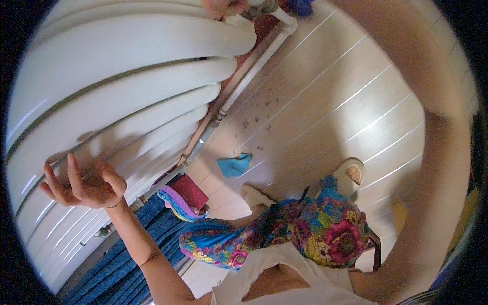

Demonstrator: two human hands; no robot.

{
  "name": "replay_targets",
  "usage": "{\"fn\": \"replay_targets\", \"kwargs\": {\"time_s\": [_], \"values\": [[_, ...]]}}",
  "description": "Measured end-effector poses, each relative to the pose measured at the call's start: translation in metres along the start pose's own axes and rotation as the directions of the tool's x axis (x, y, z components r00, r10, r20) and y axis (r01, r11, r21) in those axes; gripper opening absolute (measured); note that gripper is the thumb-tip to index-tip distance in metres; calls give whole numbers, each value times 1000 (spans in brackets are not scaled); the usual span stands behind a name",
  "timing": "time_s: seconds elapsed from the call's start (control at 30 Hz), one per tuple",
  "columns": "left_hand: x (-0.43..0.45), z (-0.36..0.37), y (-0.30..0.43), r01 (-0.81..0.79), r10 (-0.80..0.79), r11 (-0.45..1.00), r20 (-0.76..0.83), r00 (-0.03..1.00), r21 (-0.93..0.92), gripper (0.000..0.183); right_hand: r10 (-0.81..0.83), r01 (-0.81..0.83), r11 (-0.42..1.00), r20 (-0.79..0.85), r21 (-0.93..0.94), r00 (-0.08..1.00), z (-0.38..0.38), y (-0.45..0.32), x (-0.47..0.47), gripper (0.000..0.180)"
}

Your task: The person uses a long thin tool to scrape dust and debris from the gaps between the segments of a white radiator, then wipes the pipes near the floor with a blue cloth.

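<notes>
My left hand (85,183) is raised in front of a white column radiator (126,84), its fingers spread and slightly bent, holding nothing. Shadows of it fall on the radiator columns. My right arm curves up along the right side and leaves the view at the top. A blurred bit of skin at the top edge, by the radiator's end, appears to be part of my right hand (224,7); the rest is cut off, so its grip is hidden. Near it, a white pipe (286,26) joins a fitting (263,7).
On the tiled floor (305,126) lie a blue cloth (234,166) and several dark spots (261,120). A pipe (204,135) runs along the radiator's foot. A red box (190,193) and a colourful cloth (177,204) lie near a blue curtain (129,244). My slippered foot (349,173) rests nearby.
</notes>
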State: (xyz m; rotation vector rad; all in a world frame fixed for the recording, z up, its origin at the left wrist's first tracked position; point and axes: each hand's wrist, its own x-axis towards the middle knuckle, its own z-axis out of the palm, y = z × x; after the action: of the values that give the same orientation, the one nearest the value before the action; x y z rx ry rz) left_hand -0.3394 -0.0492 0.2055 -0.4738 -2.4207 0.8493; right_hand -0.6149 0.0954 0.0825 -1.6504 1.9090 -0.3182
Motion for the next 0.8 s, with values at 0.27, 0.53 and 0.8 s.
{"fn": "replay_targets", "kwargs": {"time_s": [0.27, 0.53, 0.8], "values": [[7, -5, 4, -8, 8, 1000, 17, 1000, -8, 37, 30, -26, 999, 89, -43, 996, -26, 19, -13, 20], [0, -7, -3, -9, 9, 999, -11, 1000, 32, 43, -4, 7, 999, 57, -51, 998, -29, 41, -14, 22], [4, -6, 4, 36, -36, 999, 23, 999, 1, 39, -266, 171, 961, -551, -218, 791, 66, 23, 55, 26]]}}
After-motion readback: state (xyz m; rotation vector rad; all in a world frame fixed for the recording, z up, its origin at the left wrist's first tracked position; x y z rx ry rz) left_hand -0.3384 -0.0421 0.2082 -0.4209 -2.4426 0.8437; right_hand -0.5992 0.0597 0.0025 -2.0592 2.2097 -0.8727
